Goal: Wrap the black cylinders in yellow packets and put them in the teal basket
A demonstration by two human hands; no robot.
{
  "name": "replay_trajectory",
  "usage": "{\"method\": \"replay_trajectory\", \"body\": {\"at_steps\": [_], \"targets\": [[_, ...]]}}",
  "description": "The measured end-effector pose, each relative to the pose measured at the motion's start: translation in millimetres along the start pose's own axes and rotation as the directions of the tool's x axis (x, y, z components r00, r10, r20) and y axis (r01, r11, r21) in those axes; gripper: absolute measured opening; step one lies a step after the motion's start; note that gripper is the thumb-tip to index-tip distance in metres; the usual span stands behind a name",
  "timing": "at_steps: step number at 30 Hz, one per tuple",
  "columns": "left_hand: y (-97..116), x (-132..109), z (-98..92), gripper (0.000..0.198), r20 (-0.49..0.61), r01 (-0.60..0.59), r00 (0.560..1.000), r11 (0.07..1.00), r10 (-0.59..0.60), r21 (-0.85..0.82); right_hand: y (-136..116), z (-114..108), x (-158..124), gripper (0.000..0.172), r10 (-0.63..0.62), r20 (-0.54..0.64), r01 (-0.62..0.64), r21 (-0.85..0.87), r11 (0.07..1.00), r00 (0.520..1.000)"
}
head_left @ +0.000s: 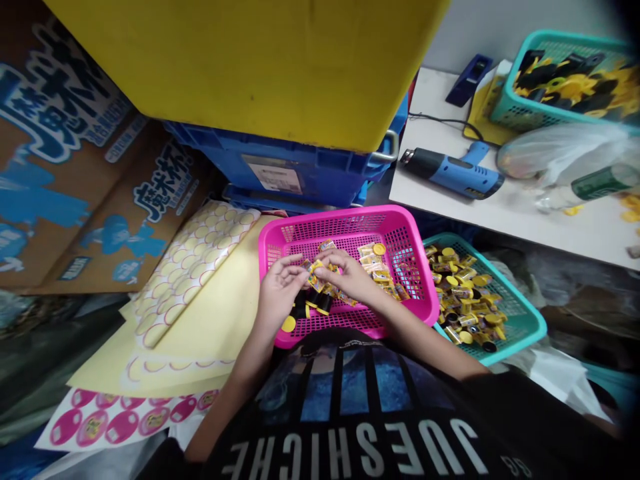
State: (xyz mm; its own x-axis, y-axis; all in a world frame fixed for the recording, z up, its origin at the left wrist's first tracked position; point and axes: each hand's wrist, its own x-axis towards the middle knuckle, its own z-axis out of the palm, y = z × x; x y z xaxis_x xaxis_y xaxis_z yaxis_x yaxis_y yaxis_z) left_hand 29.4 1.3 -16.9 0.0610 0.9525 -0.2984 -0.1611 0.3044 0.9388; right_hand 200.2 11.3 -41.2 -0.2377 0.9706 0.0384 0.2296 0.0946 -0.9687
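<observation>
Our black T-shirt [350,413] with white lettering fills the bottom of the view. Just past it, both hands reach over a pink plastic mesh basket [415,280]. Our left hand [280,293] and right hand [347,275] are half closed and almost meet, pinching a small yellow-wrapped canister [315,275] between them. More canisters [377,263], with yellow labels, lie loose in the basket, some showing black bodies and yellow caps. A teal basket [525,320] just beside it holds a heap of them [465,297]. Sheets of round stickers [190,280] lie to our left. Farther off stand a blue crate [300,167] under a yellow lid [250,67], printed cardboard boxes [100,200], and a white table [500,227] bearing a blue heat gun [453,172].
</observation>
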Motion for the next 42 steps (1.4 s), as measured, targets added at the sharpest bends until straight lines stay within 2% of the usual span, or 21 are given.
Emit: {"method": "replay_trajectory", "body": {"at_steps": [4, 6, 7, 8, 10, 12, 13, 15, 16, 19, 20, 22, 24, 25, 27, 29, 32, 37, 42], "targets": [[4.1, 3.8, 4.4, 0.045, 0.033, 0.044, 0.999, 0.998, -0.043, -0.045, -4.6, 3.4, 9.7, 0.036, 0.122, -0.026, -0.110, 0.282, 0.953, 0.992], [5.2, 5.5, 3.9, 0.047, 0.016, 0.041, 0.999, 0.998, -0.040, -0.041, -7.3, 3.5, 13.5, 0.037, 0.144, -0.001, -0.136, 0.324, 0.936, 0.990], [5.8, 6.1, 2.5, 0.045, -0.026, 0.016, 1.000, 0.999, -0.017, -0.035, -7.7, 3.4, 14.8, 0.037, 0.145, 0.005, -0.140, 0.305, 0.942, 0.989], [6.7, 6.6, 0.4, 0.043, -0.081, -0.013, 0.997, 1.000, 0.011, -0.023, -7.2, 3.5, 15.4, 0.037, 0.146, 0.019, -0.146, 0.248, 0.958, 0.989], [9.0, 7.0, -5.5, 0.037, -0.185, -0.055, 0.981, 0.998, 0.060, 0.031, -3.6, 6.0, 13.8, 0.029, 0.137, 0.103, -0.137, -0.001, 0.991, 0.985], [11.1, 6.5, -11.9, 0.031, -0.251, -0.060, 0.964, 0.991, 0.089, 0.120, 2.2, 12.6, 8.0, 0.015, 0.138, 0.291, -0.036, -0.331, 0.943, 0.947], [11.8, 5.9, -14.6, 0.028, -0.274, -0.056, 0.957, 0.986, 0.098, 0.158, 5.3, 17.2, 3.9, 0.022, 0.145, 0.390, 0.053, -0.454, 0.889, 0.909], [12.2, 4.3, -18.4, 0.025, -0.303, -0.039, 0.948, 0.978, 0.102, 0.207, 10.3, 26.6, -4.8, 0.034, 0.154, 0.515, 0.209, -0.578, 0.789, 0.843], [12.1, 3.3, -19.6, 0.026, -0.310, -0.029, 0.946, 0.976, 0.097, 0.216, 12.0, 30.0, -8.4, 0.033, 0.162, 0.542, 0.252, -0.607, 0.754, 0.824], [10.4, 0.2, -21.4, 0.029, -0.301, 0.008, 0.952, 0.978, 0.056, 0.207, 12.5, 27.4, -13.6, 0.026, 0.175, 0.549, 0.275, -0.638, 0.719, 0.817], [9.5, -0.7, -21.7, 0.031, -0.291, 0.018, 0.956, 0.980, 0.042, 0.199, 11.0, 21.3, -13.4, 0.026, 0.154, 0.533, 0.258, -0.617, 0.743, 0.832], [6.8, -2.2, -21.8, 0.032, -0.256, 0.028, 0.967, 0.983, 0.019, 0.181, 5.5, 2.8, -11.6, 0.026, 0.067, 0.432, 0.182, -0.508, 0.842, 0.899], [3.3, -3.1, -20.9, 0.033, -0.218, 0.021, 0.976, 0.988, 0.014, 0.155, -2.7, -19.4, -9.7, 0.026, 0.030, 0.241, 0.037, -0.268, 0.963, 0.970], [1.5, -3.4, -19.8, 0.032, -0.203, 0.016, 0.979, 0.990, 0.013, 0.140, -7.5, -29.6, -9.2, 0.026, 0.062, 0.158, -0.046, -0.102, 0.994, 0.986], [-1.4, -4.0, -16.0, 0.032, -0.177, 0.016, 0.984, 0.993, 0.005, 0.120, -17.3, -44.9, -9.1, 0.029, 0.153, 0.075, -0.166, 0.232, 0.958, 0.985], [-2.7, -4.8, -10.4, 0.031, -0.155, 0.015, 0.988, 0.993, 0.003, 0.114, -25.2, -51.3, -9.6, 0.034, 0.207, 0.064, -0.214, 0.438, 0.873, 0.976], [-2.0, -6.7, -1.2, 0.033, -0.146, -0.006, 0.989, 0.994, 0.022, 0.113, -29.3, -48.0, -9.5, 0.036, 0.236, 0.060, -0.233, 0.507, 0.830, 0.970], [2.9, -10.3, 9.4, 0.035, -0.157, -0.057, 0.984, 0.981, 0.087, 0.185, -21.5, -39.5, -7.7, 0.033, 0.257, 0.088, -0.267, 0.478, 0.837, 0.962], [14.1, -13.1, 18.8, 0.032, -0.076, -0.055, 0.994, 0.970, 0.075, 0.238, -16.6, -37.3, -10.4, 0.037, 0.248, 0.051, -0.245, 0.436, 0.866, 0.967]]}}
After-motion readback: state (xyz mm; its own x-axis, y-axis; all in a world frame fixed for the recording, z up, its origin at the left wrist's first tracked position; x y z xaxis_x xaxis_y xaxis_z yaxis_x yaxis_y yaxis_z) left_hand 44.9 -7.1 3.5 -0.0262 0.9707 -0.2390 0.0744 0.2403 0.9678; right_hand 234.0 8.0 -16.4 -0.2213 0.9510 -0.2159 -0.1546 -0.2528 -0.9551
